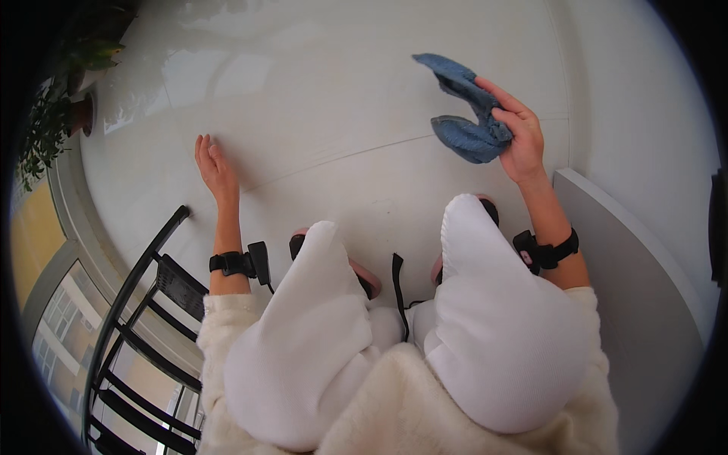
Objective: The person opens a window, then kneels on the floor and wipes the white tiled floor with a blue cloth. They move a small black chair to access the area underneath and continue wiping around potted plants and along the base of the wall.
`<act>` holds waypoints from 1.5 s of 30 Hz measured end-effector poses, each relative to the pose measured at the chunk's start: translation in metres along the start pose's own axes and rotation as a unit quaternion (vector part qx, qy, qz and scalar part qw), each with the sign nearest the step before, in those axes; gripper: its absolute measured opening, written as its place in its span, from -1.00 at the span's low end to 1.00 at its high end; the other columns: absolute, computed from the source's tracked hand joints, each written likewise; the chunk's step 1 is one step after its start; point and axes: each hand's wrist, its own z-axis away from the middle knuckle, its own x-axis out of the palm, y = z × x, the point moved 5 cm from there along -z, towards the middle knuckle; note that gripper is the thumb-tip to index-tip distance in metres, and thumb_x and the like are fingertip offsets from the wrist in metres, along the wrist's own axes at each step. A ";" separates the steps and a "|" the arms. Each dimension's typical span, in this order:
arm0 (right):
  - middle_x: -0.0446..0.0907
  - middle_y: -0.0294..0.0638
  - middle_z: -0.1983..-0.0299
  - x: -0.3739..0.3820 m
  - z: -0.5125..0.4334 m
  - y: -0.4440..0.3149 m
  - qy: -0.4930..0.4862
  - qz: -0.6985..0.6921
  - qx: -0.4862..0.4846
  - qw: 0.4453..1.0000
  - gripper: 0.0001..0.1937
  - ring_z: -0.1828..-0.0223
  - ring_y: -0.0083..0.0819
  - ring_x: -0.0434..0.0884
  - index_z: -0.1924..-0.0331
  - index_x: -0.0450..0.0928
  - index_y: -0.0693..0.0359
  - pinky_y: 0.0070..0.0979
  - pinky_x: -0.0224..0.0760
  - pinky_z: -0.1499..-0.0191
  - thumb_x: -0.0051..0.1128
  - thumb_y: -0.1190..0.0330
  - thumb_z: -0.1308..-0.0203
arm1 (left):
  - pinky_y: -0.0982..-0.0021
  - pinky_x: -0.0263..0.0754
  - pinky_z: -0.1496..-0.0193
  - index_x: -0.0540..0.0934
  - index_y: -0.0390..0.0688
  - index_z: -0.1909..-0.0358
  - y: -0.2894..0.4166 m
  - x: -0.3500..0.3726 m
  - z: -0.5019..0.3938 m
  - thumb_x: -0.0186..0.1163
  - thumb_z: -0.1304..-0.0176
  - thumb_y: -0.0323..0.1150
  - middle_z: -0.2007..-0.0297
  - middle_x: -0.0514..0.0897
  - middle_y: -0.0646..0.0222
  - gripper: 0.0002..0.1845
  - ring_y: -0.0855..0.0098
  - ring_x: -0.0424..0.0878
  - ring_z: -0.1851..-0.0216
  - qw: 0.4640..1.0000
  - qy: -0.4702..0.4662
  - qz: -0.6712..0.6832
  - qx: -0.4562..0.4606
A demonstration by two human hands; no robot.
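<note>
My right hand [523, 142] grips a blue cloth [475, 133] by its right side, between thumb and fingers. The cloth is folded over itself, and two ends of it point to the left above the pale tiled floor [341, 102]. My left hand [217, 170] holds nothing; its fingers point away from me, close beside each other, with the thumb a little apart. Both forearms wear black straps, each with a small device on it.
A black metal rack [128, 290] stands at the left, by a window [65, 307]. Potted plants [82, 114] are at the upper left. A grey panel [625, 273] runs along my right side, near a white wall [642, 125]. A black strap [398, 284] hangs between my knees.
</note>
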 end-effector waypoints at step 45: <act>0.25 -0.03 -0.45 -0.083 -0.165 -0.049 0.237 0.582 -0.195 0.754 -0.49 -0.48 -0.26 0.22 -0.38 0.30 0.28 -0.43 0.03 -0.46 -0.21 0.38 -0.37 | 0.05 -0.15 -0.49 0.11 -0.34 -0.43 -0.005 0.015 0.024 -0.10 -0.44 -0.40 -0.48 0.03 -0.04 -0.43 -0.03 -0.04 -0.50 0.987 -0.002 -0.146 0.075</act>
